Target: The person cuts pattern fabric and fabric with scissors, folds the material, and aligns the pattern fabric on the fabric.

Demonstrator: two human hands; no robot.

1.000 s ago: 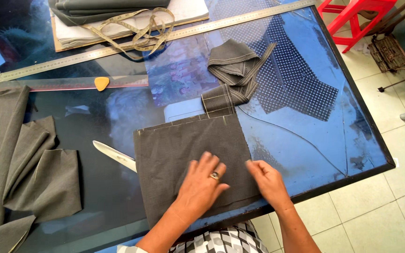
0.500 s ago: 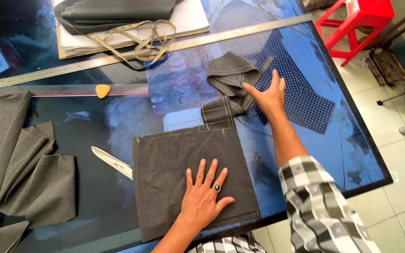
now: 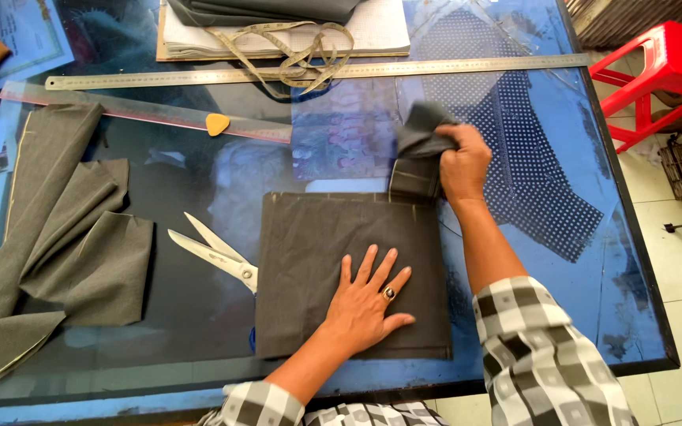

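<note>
two hands work over a blue glass-topped counter, largest thing in view. on its left lie loose grey cloth pieces. a long steel ruler runs across the far side, with a tangled measuring tape lying over it. a dark grey fabric square lies flat near the front edge; the left hand rests on it, fingers spread wide and flat. the right hand is closed round a smaller bunched grey cloth piece, at the square's far right corner. scissors lie just left of the square, blades apart. a small orange chalk wedge sits on a clear ruler.
</note>
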